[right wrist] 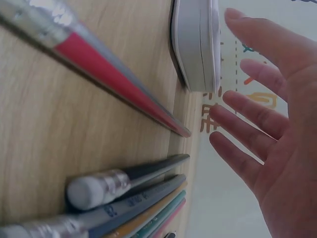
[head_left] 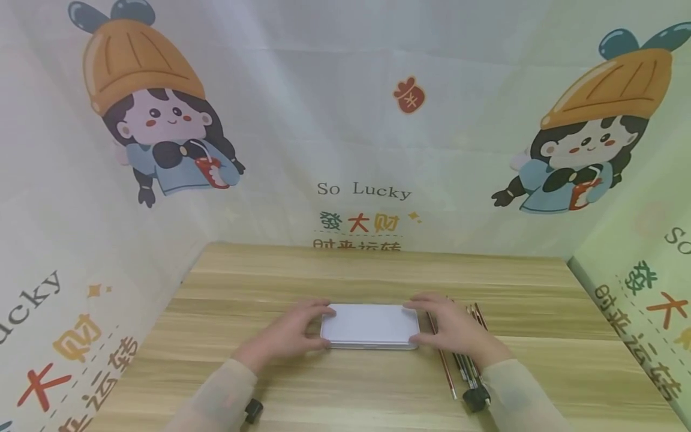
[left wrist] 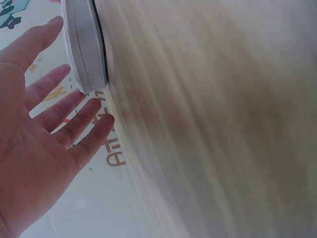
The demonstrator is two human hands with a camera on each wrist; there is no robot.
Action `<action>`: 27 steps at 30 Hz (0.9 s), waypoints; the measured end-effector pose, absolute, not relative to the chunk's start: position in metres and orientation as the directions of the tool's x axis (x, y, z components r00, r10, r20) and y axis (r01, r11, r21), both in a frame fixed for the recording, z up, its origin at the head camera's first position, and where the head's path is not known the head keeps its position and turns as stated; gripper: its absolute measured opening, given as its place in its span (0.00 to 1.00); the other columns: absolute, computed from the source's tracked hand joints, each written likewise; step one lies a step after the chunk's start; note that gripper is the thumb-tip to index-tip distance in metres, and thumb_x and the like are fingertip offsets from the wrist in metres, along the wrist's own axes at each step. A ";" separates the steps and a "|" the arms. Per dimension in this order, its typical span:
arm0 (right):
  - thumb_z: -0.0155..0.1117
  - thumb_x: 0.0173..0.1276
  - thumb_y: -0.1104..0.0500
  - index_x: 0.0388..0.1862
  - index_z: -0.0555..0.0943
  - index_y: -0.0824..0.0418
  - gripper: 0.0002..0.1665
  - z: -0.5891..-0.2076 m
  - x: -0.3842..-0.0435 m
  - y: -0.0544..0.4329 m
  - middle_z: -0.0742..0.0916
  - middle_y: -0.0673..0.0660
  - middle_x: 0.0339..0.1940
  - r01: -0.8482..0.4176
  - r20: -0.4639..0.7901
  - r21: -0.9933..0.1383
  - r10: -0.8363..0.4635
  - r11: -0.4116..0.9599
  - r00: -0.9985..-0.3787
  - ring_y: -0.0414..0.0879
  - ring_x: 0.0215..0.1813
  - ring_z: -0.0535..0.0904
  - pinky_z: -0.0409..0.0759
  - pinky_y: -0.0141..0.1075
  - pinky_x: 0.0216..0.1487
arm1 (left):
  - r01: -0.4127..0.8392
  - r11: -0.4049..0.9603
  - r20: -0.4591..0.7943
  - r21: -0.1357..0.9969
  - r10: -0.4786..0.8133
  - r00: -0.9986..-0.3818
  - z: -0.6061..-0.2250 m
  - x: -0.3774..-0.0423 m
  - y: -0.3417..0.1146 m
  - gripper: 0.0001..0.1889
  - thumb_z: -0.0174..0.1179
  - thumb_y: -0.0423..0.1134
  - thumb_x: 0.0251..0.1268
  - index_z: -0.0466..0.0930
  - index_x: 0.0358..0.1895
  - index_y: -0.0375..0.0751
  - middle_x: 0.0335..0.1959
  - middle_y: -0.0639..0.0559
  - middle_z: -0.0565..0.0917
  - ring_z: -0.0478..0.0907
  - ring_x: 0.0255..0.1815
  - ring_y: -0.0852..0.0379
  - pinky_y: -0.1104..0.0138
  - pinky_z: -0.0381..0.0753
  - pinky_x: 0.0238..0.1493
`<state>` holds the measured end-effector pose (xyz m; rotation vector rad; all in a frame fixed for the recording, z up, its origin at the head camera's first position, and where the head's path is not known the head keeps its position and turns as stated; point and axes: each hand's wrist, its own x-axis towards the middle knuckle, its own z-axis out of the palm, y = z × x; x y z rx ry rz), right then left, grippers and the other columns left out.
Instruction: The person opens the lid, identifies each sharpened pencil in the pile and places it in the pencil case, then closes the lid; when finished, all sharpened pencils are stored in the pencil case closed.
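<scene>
A flat white rectangular case (head_left: 370, 324), rounded at its corners, lies on the wooden table between the two hands. At its left end is my left hand (head_left: 291, 333), fingers spread, the fingertips and thumb by the end's two corners. My right hand (head_left: 453, 327) is placed likewise at the right end. In the left wrist view, the left fingers (left wrist: 94, 111) look nearly straight beside the case's end (left wrist: 86, 47). The right wrist view shows the right fingers (right wrist: 247, 131) extended, with the thumb slightly apart from the case (right wrist: 198, 47). Contact at the fingertips is hard to tell.
Several pencils (head_left: 465, 366) with white eraser ends lie right of the case, partly beneath the right hand and forearm. A red pencil (right wrist: 114, 79) lies a little apart from them. Printed cloth (head_left: 367, 138) surrounds the wooden table (head_left: 259, 276) at back and sides.
</scene>
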<state>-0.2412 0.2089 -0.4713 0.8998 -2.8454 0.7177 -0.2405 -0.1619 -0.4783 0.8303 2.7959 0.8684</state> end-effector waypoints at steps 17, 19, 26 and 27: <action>0.86 0.50 0.49 0.56 0.87 0.57 0.34 -0.473 -0.240 0.202 0.82 0.61 0.68 -0.573 0.166 -0.406 -0.559 0.712 -0.812 0.63 0.69 0.77 0.75 0.58 0.72 | 0.492 0.745 0.122 0.451 0.495 -0.860 -0.480 -0.241 -0.150 0.32 0.80 0.44 0.47 0.79 0.58 0.48 0.69 0.47 0.79 0.72 0.71 0.41 0.45 0.71 0.75; 0.86 0.50 0.49 0.55 0.87 0.57 0.33 -0.473 -0.241 0.201 0.82 0.61 0.67 -0.573 0.169 -0.406 -0.558 0.712 -0.812 0.63 0.69 0.77 0.76 0.57 0.72 | 0.492 0.746 0.124 0.448 0.494 -0.861 -0.480 -0.242 -0.149 0.32 0.80 0.44 0.46 0.79 0.58 0.48 0.69 0.47 0.79 0.73 0.70 0.41 0.46 0.72 0.74; 0.86 0.49 0.49 0.54 0.88 0.58 0.33 -0.471 -0.241 0.199 0.83 0.61 0.66 -0.566 0.169 -0.415 -0.551 0.712 -0.817 0.62 0.68 0.79 0.76 0.56 0.72 | 0.484 0.768 0.115 0.419 0.484 -0.868 -0.484 -0.244 -0.147 0.33 0.80 0.46 0.44 0.78 0.58 0.50 0.67 0.50 0.80 0.75 0.67 0.45 0.49 0.74 0.72; 0.86 0.49 0.49 0.54 0.88 0.57 0.33 -0.471 -0.242 0.199 0.83 0.61 0.66 -0.565 0.168 -0.415 -0.550 0.713 -0.818 0.62 0.68 0.79 0.76 0.57 0.71 | 0.479 0.774 0.114 0.415 0.478 -0.871 -0.484 -0.244 -0.147 0.33 0.80 0.46 0.43 0.78 0.58 0.51 0.67 0.51 0.80 0.75 0.66 0.46 0.50 0.75 0.72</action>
